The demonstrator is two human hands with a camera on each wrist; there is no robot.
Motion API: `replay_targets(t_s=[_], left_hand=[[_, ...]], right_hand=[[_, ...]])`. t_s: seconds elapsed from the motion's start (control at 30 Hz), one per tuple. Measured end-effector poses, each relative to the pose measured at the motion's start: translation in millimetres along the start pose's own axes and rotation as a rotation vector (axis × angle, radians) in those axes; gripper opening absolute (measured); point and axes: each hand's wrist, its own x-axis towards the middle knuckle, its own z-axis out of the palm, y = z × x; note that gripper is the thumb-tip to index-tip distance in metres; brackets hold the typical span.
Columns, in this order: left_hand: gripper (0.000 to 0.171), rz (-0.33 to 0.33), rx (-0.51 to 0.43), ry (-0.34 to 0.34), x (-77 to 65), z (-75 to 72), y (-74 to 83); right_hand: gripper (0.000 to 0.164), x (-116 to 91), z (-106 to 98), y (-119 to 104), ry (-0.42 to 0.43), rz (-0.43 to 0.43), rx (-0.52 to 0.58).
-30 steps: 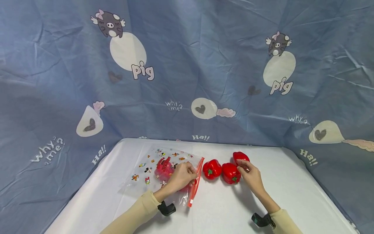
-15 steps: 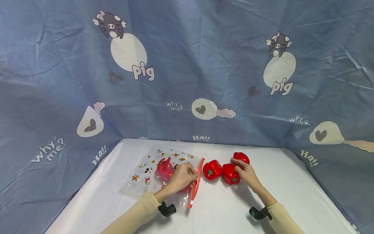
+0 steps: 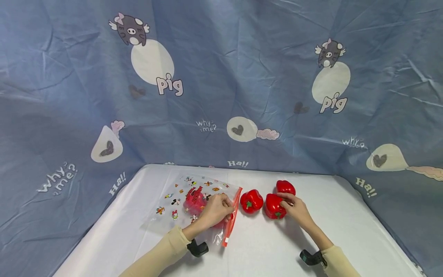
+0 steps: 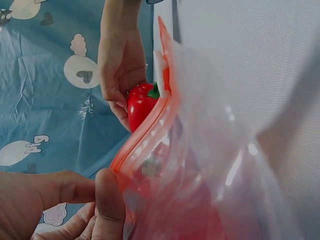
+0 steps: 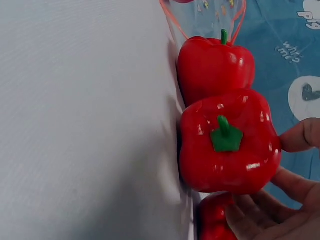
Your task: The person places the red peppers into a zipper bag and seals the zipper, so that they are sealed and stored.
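Observation:
My left hand (image 3: 217,209) pinches the orange-red zip edge of a clear zip bag (image 3: 169,227) printed with small cartoon figures. Thumb and finger meet on that edge in the left wrist view. Red shapes show through the plastic. My right hand (image 3: 294,209) grips a red bell pepper (image 5: 230,150) with a green stem, thumb on one side and fingers behind. Left of it, between bag and hand, stands a second red bell pepper (image 3: 251,201). A third red bell pepper (image 3: 285,187) lies just behind the gripped one, partly hidden by my fingers in the right wrist view.
All of this lies on a white-covered table (image 3: 256,254). A blue curtain (image 3: 207,96) with pig prints hangs behind it and along both sides. A white slider (image 4: 161,75) sits on the bag's zip strip.
My right hand has moved from beside the rear pepper onto the front one, which has shifted slightly to the right. My left hand has stayed on the bag's edge.

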Motion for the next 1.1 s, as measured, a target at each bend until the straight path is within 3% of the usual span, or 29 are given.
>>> replay_targets(t_s=[0.27,0.53,0.8,1.1], left_hand=[[0.006,-0.006,0.008,0.003,0.3,0.1,-0.5],[0.007,-0.012,0.007,0.009,0.6,0.8,-0.8],[0.007,0.001,-0.003,0.005,0.7,0.7,-1.4],[0.007,-0.002,-0.004,0.002,0.7,0.2,-1.2]], right_hand=[[0.039,-4,1,4,0.085,-0.053,-0.072],[0.029,-7,2,5,0.169,-0.069,-0.102],[0.033,-7,3,11,0.079,-0.058,0.026],[0.055,-11,1,19,-0.019,-0.039,0.023]])
